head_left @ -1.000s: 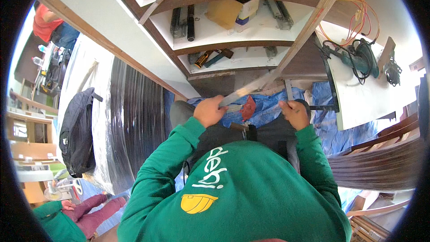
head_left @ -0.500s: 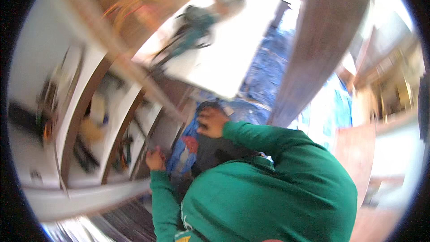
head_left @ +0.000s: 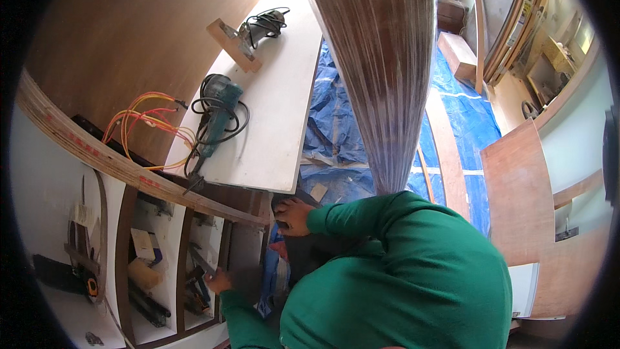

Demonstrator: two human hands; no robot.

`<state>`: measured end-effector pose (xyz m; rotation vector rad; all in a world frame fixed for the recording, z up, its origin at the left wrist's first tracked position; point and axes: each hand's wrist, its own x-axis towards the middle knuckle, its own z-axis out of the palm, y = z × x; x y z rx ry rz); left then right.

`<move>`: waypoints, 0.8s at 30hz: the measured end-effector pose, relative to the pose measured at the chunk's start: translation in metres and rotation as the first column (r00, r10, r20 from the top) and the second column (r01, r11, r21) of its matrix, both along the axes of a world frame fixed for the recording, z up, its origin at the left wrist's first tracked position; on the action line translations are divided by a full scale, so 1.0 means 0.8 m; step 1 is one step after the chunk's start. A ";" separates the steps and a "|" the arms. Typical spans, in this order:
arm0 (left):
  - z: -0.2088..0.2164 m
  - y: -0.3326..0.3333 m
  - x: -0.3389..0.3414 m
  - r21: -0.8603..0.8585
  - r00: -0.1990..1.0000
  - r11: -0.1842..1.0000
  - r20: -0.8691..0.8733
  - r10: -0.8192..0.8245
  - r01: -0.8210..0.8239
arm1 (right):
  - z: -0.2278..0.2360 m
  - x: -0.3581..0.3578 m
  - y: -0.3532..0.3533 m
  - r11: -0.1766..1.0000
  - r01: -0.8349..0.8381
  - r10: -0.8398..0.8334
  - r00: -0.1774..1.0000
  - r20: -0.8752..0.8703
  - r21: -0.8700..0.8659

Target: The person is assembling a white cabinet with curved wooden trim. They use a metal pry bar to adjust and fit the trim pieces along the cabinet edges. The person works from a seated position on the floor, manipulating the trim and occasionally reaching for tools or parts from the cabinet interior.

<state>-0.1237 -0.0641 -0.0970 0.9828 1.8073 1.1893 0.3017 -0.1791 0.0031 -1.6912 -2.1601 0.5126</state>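
Moved across to the shelves (head_left: 183,252) since the earlier frame, my left hand (head_left: 220,282) appears to pinch a grey strip (head_left: 201,258) angled toward them, which I'd grip lightly and keep off their edges, while my right hand (head_left: 294,215) lies spread on the dark trouser leg (head_left: 320,253) near a white desk (head_left: 272,123) carrying a teal power tool (head_left: 221,106).

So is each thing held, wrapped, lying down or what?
Left hand, closed on thin strip.
Right hand, resting on leg.
Teal power tool, lying on white board.
White board, lying flat.
Orange wires, loosely looped.
Brown panel, wrapped in clear plastic.
Blue tarp, spread, wrinkled.
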 end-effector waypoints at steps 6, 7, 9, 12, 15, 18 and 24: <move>0.047 -0.018 -0.096 -0.006 0.600 0.985 -0.793 -0.108 0.170 | -0.004 0.000 -0.003 0.999 0.031 -0.029 0.998 -0.050 0.029; 0.063 -0.024 -0.105 -0.037 0.565 0.976 -0.811 -0.155 0.214 | -0.004 -0.001 -0.003 0.999 0.035 -0.033 0.998 -0.062 0.039; 0.088 -0.031 -0.115 -0.122 0.485 0.959 -0.842 -0.237 0.256 | -0.002 -0.002 -0.002 0.999 0.034 -0.031 0.997 -0.069 0.032; 0.105 -0.032 -0.127 -0.249 0.367 0.941 -0.873 -0.320 0.229 | 0.003 -0.004 -0.001 1.000 0.004 -0.005 0.999 -0.038 -0.024; 0.094 -0.021 -0.148 -0.275 0.299 0.939 -0.896 -0.328 0.205 | 0.004 -0.006 0.000 0.997 -0.027 0.029 0.999 0.027 -0.066; 0.073 -0.010 -0.176 -0.300 0.287 0.929 -0.890 -0.355 0.219 | -0.002 -0.012 0.000 1.000 0.000 0.001 0.999 0.038 -0.030; 0.063 0.010 -0.202 -0.496 -0.679 0.676 -0.734 0.009 0.545 | -0.007 -0.017 0.000 0.998 0.038 -0.039 0.999 0.020 0.040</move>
